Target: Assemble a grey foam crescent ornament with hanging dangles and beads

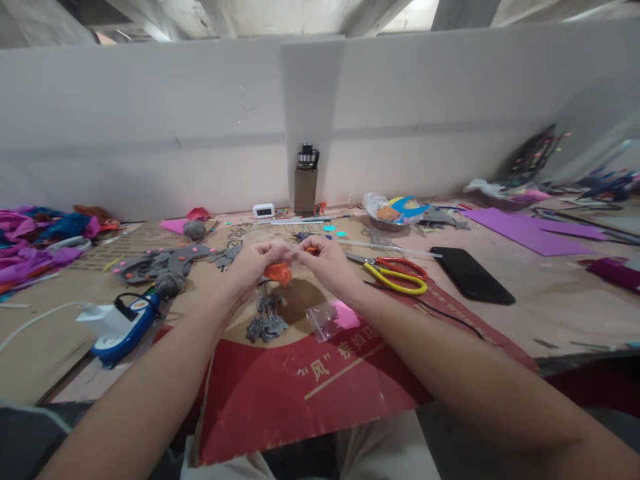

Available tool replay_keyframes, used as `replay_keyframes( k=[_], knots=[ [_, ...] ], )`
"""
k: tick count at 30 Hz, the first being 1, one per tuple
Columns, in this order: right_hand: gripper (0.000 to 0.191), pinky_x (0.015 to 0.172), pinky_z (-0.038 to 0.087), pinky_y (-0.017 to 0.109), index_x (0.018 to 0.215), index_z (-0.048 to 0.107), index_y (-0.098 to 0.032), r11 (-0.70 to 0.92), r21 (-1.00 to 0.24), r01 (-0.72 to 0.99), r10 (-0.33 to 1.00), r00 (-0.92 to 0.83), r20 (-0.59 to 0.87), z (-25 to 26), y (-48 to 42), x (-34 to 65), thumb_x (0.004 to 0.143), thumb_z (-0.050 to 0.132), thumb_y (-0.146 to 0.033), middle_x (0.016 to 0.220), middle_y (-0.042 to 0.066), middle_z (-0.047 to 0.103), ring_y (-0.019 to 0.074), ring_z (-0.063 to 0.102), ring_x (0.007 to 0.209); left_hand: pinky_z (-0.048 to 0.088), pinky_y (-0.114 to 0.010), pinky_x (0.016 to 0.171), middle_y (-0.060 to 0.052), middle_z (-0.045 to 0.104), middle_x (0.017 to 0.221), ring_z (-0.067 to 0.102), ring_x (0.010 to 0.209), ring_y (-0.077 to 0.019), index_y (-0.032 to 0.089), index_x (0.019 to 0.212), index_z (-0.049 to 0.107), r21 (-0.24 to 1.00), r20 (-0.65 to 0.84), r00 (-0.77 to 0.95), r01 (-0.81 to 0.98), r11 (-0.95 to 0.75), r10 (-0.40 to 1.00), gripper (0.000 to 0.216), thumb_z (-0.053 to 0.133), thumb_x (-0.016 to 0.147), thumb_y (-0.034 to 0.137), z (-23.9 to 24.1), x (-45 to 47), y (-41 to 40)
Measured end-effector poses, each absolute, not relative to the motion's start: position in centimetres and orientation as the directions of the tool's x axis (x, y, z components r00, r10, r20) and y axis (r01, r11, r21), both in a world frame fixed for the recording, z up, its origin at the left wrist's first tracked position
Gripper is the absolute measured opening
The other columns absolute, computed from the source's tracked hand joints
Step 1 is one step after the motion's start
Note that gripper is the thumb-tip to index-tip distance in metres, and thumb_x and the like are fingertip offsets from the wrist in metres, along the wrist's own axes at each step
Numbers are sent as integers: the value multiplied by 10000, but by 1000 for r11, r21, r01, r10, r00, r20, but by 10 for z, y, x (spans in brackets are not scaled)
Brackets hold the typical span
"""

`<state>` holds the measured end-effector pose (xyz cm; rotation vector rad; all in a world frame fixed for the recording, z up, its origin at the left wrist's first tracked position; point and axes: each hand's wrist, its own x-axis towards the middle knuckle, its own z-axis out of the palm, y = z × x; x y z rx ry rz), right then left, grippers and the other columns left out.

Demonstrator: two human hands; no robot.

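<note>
My left hand (257, 263) and my right hand (325, 260) meet fingertip to fingertip above the cardboard, both closed in a pinch. An orange crumpled piece, like thin fabric or paper, (279, 272) hangs at my left fingertips. A little orange also shows between my right fingers, but what they pinch is too small to make out. Below my left hand lies a cluster of grey ruffled pieces (267, 323). A small clear bag (323, 321) and a pink piece (346, 315) lie under my right wrist. Scissors with red and yellow handles (400, 275) lie beside my right hand.
A black phone (473, 275) and purple sheets (520, 229) lie on the right. A dark bottle (306, 183) stands by the wall, near a bowl of scraps (387, 223). To the left are a blue-and-white power strip (125, 333), a grey decorated piece (165, 265) and colourful fabric (35, 233).
</note>
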<state>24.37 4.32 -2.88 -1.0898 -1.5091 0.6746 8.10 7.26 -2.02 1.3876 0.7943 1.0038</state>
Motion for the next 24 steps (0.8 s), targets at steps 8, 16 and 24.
replay_keyframes(
  k=[8, 16, 24],
  knots=[
    [123, 618, 350, 260, 650, 568, -173, 448, -847, 287, 884, 3, 468, -29, 39, 240, 724, 589, -270, 647, -21, 537, 116, 452, 628, 435, -239, 543, -5, 633, 626, 559, 532, -112, 145, 677, 671, 983, 176, 313, -14, -181, 933, 216, 757, 642, 340, -13, 84, 57],
    [162, 601, 343, 261, 646, 558, -179, 434, -862, 263, 889, 30, 457, -28, 41, 242, 726, 598, -315, 623, -21, 518, 121, 443, 625, 445, -234, 594, -35, 670, 687, 581, 599, -115, 130, 716, 689, 983, 175, 290, -104, -151, 941, 292, 771, 636, 399, -18, 86, 63],
    [101, 623, 350, 269, 619, 559, -178, 472, -832, 291, 865, 27, 501, -28, 41, 243, 700, 581, -234, 635, -21, 533, 122, 462, 637, 432, -223, 600, 2, 614, 620, 540, 585, -101, 142, 666, 629, 972, 232, 313, -99, -212, 921, 273, 778, 620, 366, -14, 86, 62]
  ],
)
